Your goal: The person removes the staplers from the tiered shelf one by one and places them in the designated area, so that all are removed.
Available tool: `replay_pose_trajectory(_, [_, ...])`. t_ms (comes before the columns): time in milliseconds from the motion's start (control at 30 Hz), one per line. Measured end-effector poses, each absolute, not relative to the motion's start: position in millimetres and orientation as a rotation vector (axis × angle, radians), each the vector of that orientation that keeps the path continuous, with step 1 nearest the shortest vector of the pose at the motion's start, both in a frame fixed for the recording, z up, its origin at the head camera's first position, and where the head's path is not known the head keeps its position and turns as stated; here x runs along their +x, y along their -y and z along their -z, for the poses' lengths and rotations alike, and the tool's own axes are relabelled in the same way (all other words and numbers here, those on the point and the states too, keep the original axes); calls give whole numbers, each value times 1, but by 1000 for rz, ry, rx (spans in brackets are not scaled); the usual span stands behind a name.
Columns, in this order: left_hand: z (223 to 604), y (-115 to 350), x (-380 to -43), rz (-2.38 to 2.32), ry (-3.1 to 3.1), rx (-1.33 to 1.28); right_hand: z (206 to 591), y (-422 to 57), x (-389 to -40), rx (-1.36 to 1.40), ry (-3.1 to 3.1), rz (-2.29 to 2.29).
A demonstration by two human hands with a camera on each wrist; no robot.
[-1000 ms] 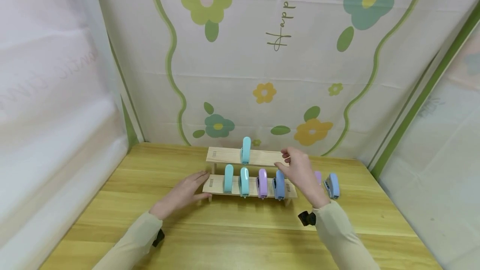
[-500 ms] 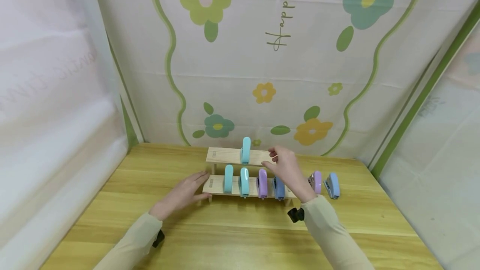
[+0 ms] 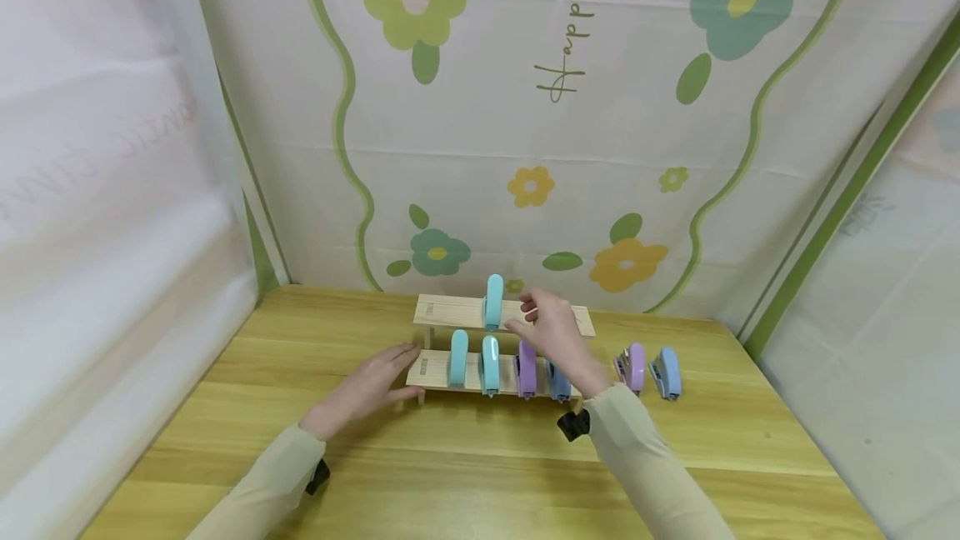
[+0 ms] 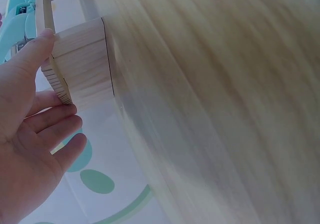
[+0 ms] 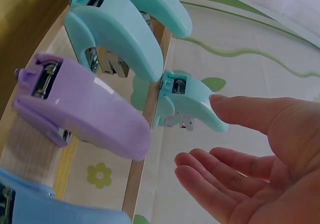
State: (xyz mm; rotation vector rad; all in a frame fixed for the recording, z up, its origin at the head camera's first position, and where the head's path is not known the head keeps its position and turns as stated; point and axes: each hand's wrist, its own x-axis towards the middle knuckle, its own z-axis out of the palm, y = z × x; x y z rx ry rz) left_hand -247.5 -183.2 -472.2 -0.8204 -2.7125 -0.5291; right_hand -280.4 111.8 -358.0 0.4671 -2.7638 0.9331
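From left wrist alone, striped shelf-end (image 4: 56,85)

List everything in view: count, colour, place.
Table: 1, yellowish wood, foreground.
Upper shelf: 1, pale wood, table's rear.
Lower shelf: 1, pale wood, before the upper.
Stapler: 1, turquoise, upper shelf.
Staplers: 2, turquoise, lower shelf.
Stapler: 1, purple, lower shelf.
Stapler: 1, blue, lower shelf, partly hidden.
Stapler: 1, purple, table, right.
Stapler: 1, blue, table, farther right.
Cloth: count unclear, white with flowers, back, sides.
Devices: 2, black, at wrists.
Sleeves: 2, beige, both arms.
Left hand: 1, bare, lower shelf's left end.
Right hand: 1, bare, by upper shelf's stapler.
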Motion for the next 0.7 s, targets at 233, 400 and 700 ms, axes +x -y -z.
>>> replay_pose_trajectory(233, [472, 183, -247, 515, 2718, -825, 361, -102, -285, 482, 2758, -954])
replay_pose_trajectory(400, [471, 183, -247, 528, 2729, -818, 362, -95, -289, 463, 2770, -962])
replay_pose_trajectory(700, [472, 183, -248, 526, 2739, -814, 367, -90, -295, 463, 2777, -994])
